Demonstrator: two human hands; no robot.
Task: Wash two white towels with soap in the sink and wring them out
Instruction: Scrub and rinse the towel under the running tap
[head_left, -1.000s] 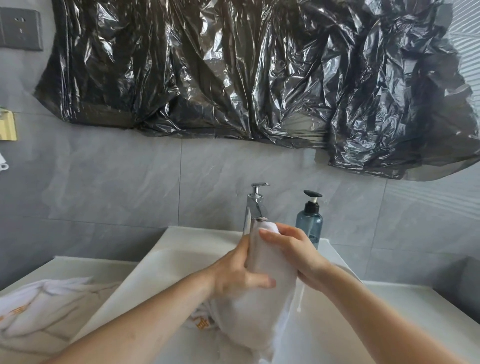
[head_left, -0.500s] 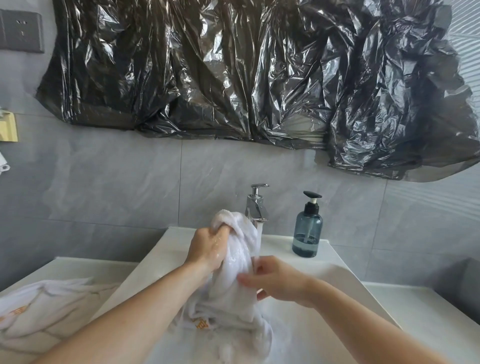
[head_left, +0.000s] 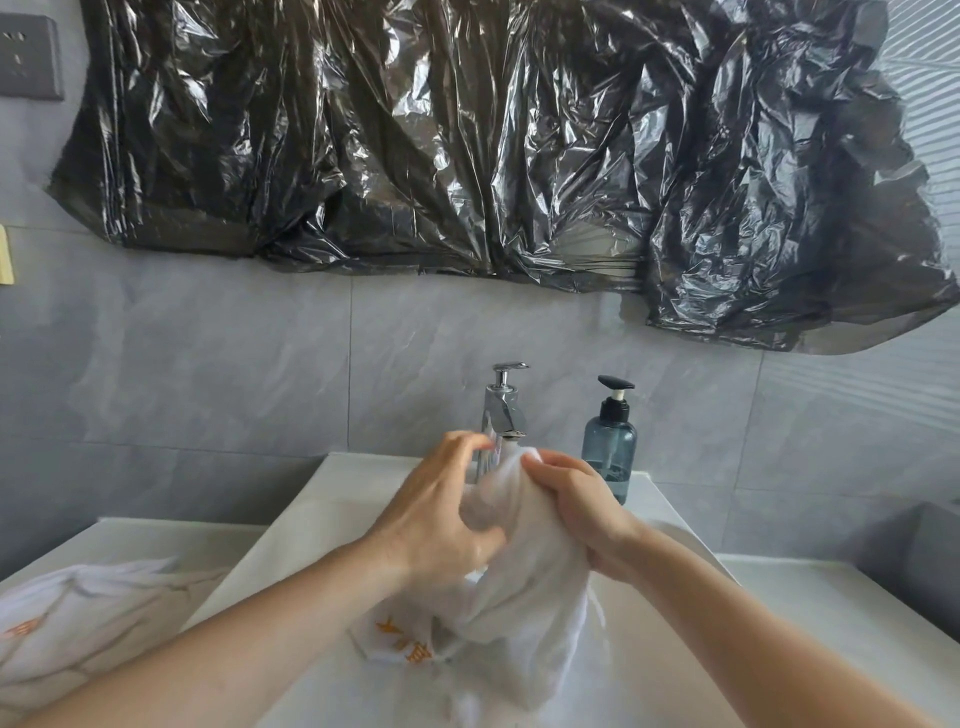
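A wet white towel (head_left: 524, 608) with orange lettering hangs bunched over the white sink (head_left: 311, 525), just below the chrome tap (head_left: 503, 410). My right hand (head_left: 576, 506) grips the towel's top end, fingers curled round it. My left hand (head_left: 441, 514) is against the towel's left side with fingers curled on the cloth. A second white towel (head_left: 78, 618) lies on the counter at the left.
A blue soap pump bottle (head_left: 610, 447) stands on the sink's back rim, right of the tap. Black plastic sheeting (head_left: 493, 145) covers the wall above. White counter (head_left: 831, 608) extends to the right; a grey wall socket (head_left: 26, 57) sits top left.
My right hand rose from the towel's middle to its top end. My left hand slid down from the top to the towel's left side. The towel stays bunched under the tap.
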